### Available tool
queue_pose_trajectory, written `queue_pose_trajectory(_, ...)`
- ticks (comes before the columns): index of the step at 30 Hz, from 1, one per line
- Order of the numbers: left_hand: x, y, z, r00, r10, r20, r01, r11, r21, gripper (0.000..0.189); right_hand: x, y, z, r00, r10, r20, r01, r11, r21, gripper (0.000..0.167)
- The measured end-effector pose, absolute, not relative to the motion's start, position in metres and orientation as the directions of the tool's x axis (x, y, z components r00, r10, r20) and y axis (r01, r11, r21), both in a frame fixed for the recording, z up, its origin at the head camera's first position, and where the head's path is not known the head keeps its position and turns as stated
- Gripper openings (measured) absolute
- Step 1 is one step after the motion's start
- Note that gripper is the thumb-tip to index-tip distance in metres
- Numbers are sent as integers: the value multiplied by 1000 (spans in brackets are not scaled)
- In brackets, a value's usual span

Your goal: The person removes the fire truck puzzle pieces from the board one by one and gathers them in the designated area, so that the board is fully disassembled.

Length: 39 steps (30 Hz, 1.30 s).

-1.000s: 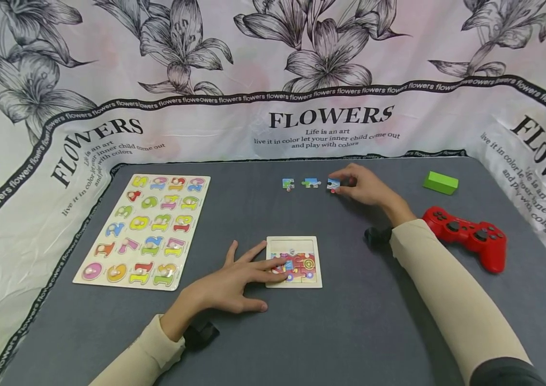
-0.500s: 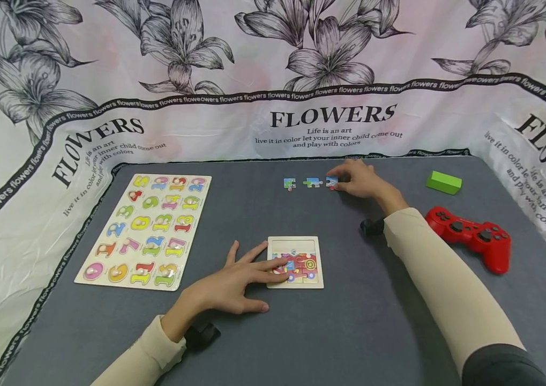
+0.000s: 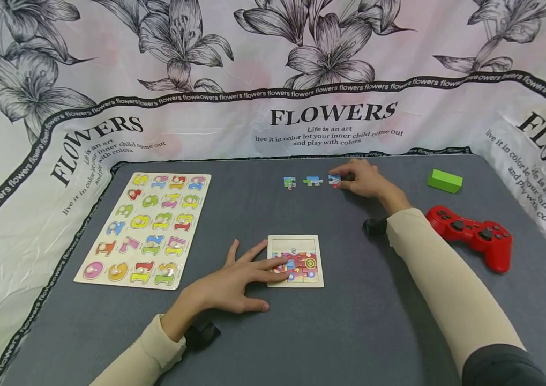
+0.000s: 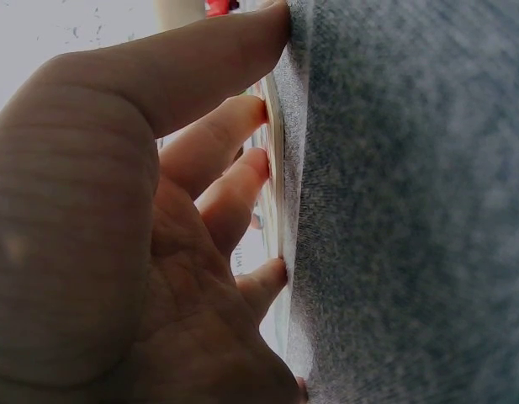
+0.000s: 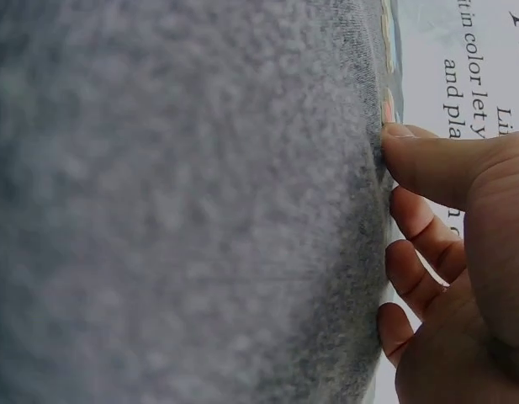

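Above and right of centre in the head view, I see a blue puzzle piece (image 3: 334, 179) pinched between the thumb and index finger of the right hand (image 3: 368, 179); I can't tell whether it touches the grey table (image 3: 340, 332). Just left of it lie a middle piece (image 3: 313, 181) and an end piece (image 3: 289, 182). Lower, near centre, the left hand (image 3: 234, 284) rests its spread, straight fingers on a partly filled puzzle tray (image 3: 320, 271). I have a number board (image 3: 128, 257) at left, a red controller (image 3: 470, 236) at right and a green block (image 3: 445, 181) above that.
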<state>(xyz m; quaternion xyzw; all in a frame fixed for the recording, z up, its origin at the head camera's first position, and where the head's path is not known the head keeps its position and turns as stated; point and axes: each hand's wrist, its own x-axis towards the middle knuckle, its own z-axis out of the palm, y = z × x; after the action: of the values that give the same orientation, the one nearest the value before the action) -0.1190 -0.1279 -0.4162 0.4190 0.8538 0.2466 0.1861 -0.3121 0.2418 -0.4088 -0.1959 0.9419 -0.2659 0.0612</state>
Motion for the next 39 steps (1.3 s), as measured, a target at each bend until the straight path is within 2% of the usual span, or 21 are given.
queue_pose_trajectory(10,-119,-128,-418,-580,807,-111,622,527,580,69,-309,247,-420,-940,-340,29,-283,730,-622,42)
queue_pose_trajectory(26,-117,-128,-418,-583,804,-116,618,532,579,69,-305,242,-427,-947,-307,100,-305,752,-585,38)
queue_pose_trajectory(32,-118,-128,-418,-585,803,-115,619,534,576,69,-306,243,-427,-949,-304,86,-294,750,-592,38)
queue_pose_trajectory(39,-119,-128,-414,-584,804,-114,627,535,566,68,-307,246,-426,-959,-267,96,-259,683,-682,44)
